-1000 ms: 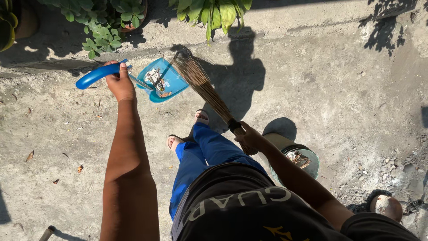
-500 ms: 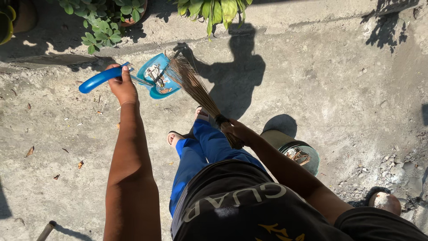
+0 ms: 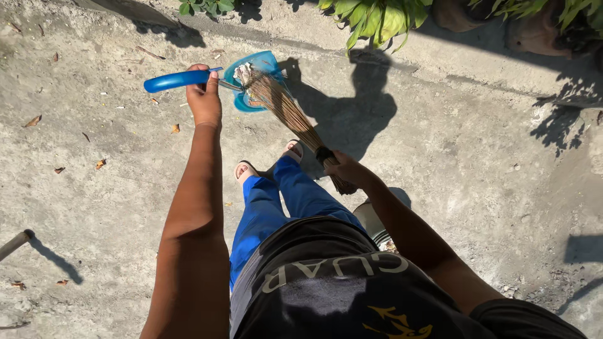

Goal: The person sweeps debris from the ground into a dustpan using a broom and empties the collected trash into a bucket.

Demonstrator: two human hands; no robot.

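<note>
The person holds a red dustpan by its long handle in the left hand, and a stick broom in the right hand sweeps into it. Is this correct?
Not quite. In the head view the dustpan is blue, not red. The rest holds: the left hand holds it by its long handle, and the right hand holds the stick broom, whose bristles reach into the pan.

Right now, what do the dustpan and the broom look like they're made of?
The dustpan in the left hand looks like moulded blue plastic: uniform colour, smooth glossy handle catching the sun. The broom in the right hand looks like a bundle of thin dry brown plant sticks, probably palm ribs, tied with a dark band.
</note>
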